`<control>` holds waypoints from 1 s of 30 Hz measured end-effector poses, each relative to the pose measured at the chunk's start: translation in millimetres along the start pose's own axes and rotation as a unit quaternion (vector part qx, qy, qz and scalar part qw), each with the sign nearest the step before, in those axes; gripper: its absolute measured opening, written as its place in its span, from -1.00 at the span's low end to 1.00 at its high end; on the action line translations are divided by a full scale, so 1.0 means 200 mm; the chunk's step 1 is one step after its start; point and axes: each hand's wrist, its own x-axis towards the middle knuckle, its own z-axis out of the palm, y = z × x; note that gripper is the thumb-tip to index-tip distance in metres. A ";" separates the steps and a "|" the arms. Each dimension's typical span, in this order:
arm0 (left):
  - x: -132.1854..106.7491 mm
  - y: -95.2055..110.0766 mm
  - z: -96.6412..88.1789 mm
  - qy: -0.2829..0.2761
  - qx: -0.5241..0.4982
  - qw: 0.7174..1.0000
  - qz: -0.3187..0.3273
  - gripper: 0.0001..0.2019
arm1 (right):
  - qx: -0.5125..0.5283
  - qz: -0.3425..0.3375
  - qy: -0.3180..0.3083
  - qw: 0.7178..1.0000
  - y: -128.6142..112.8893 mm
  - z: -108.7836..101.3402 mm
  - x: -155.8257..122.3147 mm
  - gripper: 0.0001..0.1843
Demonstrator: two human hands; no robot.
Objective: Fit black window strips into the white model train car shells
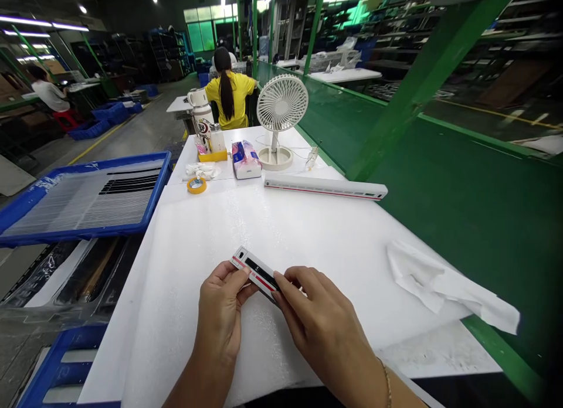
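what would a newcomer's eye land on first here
The left hand and right hand pinching a short white strip with a red line and black window, low at centre. Farther back stands a white desk fan, a long white bar lies before it, and a blue tray of thin strips sits at left.

A factory floor: green conveyor line (440, 179), blue parts trays (88, 197), storage racks (167, 50).

white desk fan (281, 106), yellow tape roll (196, 185), crumpled cloth (444, 285), blue tray (83, 200).

Glossy plastic strip (255, 272), matt foam sheet (281, 232)
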 end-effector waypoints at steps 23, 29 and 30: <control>-0.03 -0.04 0.01 -0.026 -0.027 0.998 0.042 -0.82 | -0.079 0.015 0.088 0.993 -0.08 0.06 -0.03 -0.81; -0.03 -0.04 0.02 -0.007 -0.003 0.997 0.071 -0.86 | -0.070 0.040 0.080 0.994 -0.08 0.05 -0.02 -0.82; -0.02 -0.05 0.02 0.001 0.002 0.997 0.076 -0.87 | -0.069 0.042 0.076 0.994 -0.08 0.05 -0.02 -0.84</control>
